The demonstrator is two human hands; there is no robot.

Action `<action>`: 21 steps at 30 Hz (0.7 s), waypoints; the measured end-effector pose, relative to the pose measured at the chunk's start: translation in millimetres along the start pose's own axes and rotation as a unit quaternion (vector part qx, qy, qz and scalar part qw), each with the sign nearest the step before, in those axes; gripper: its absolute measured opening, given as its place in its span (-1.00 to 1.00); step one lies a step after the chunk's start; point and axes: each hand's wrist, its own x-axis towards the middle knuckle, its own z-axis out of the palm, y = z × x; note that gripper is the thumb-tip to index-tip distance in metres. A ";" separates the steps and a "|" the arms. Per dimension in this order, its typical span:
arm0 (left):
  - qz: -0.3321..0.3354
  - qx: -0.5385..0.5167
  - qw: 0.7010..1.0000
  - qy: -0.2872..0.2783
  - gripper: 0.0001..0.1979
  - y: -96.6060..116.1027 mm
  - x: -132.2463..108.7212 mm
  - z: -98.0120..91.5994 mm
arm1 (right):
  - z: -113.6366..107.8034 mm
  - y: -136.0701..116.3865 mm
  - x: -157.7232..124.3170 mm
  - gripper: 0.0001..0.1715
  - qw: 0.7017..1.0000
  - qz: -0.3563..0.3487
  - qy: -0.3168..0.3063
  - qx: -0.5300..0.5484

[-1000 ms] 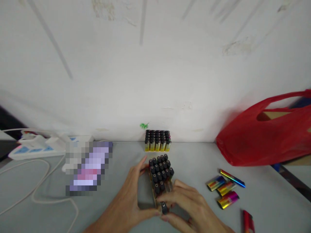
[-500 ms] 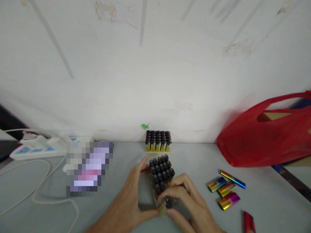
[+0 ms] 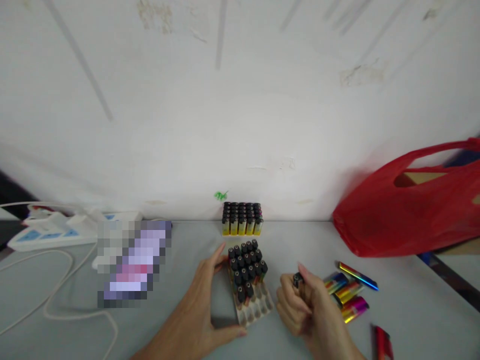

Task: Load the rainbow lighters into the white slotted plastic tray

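Observation:
A pale tray (image 3: 258, 308) with round slots stands on the grey table, its back rows filled with black-topped lighters (image 3: 245, 265) and its front slots bare. My left hand (image 3: 204, 300) lies along the tray's left side, thumb and fingers spread apart. To the right of the tray, my right hand (image 3: 305, 305) is closed around a black-topped lighter (image 3: 298, 280), whose body is mostly hidden by the fingers. Behind, against the wall, a full block of yellow lighters with black tops (image 3: 242, 220) stands upright.
Several shiny coloured lighters (image 3: 354, 310) and a red one (image 3: 383, 342) lie at the right. A red bag (image 3: 405, 215) stands at the back right. On the left are a power strip (image 3: 37, 237), white cables and a blurred phone (image 3: 138, 265).
My right hand has moved right and up, away from the tray, with a lighter in it. The front slots now show. My left hand has stayed nearly still.

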 end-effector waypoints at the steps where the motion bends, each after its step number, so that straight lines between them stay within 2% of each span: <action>1: 0.000 0.001 1.000 -0.002 0.50 -0.3 0.1 0.0 | 0.2 0.5 -0.1 -0.17 1.000 0.011 -0.006 0.013; 6: 0.008 0.004 1.000 -0.006 0.49 -2.5 0.8 0.1 | 6.6 3.9 -2.0 -0.22 0.999 0.024 -0.016 0.032; 13: 0.009 0.011 1.000 -0.004 0.53 0.5 0.6 0.5 | -7.4 10.8 7.7 -0.18 0.999 0.021 -0.047 -0.007; 21: 0.019 0.012 1.000 0.000 0.49 -3.6 0.0 0.1 | 5.2 4.4 -0.8 -0.25 0.998 0.003 -0.045 0.048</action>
